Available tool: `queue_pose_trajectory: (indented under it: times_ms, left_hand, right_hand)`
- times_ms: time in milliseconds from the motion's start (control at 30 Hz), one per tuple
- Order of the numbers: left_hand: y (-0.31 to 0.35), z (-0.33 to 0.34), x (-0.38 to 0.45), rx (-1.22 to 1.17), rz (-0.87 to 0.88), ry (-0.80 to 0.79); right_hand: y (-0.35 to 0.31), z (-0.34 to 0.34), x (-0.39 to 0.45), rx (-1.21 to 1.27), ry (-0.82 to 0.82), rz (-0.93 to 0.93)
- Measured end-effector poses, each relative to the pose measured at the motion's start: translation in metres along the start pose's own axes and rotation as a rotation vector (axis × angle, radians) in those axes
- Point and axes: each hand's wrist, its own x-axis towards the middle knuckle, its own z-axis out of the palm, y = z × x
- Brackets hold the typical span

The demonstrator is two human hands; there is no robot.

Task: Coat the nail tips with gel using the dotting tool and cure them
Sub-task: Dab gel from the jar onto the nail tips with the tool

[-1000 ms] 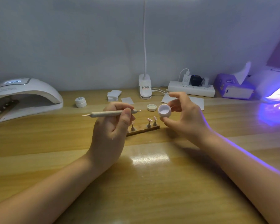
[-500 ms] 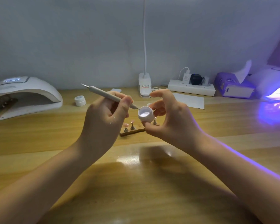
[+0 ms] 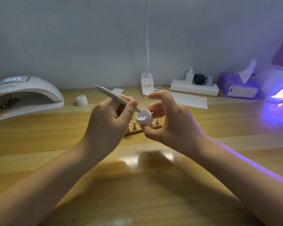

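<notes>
One slim, matte grey dotting tool (image 3: 115, 97) slants across the middle of the view, its long axis running from a bare metal point at upper left down to the lower-right end, which dips into a small round white gel pot (image 3: 144, 117). The left hand (image 3: 109, 121) grips the tool's shaft with curled fingers; the right hand (image 3: 168, 123) pinches the open pot between thumb and fingers, raised above the glossy wooden table (image 3: 55, 144). Behind the pot, pink nail tips (image 3: 134, 123) stand on a wooden strip. A white curing lamp (image 3: 24, 93) sits far left, another glowing violet (image 3: 279, 93) at far right.
</notes>
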Motion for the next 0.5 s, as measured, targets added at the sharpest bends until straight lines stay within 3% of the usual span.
queue_pose_trajectory:
  times_ms: [500]
  left_hand:
    - [-0.0016,-0.0008,0.002,-0.055,-0.067,0.06]
  right_hand:
    - [0.0019,0.001,-0.0004,0.006,0.002,0.007]
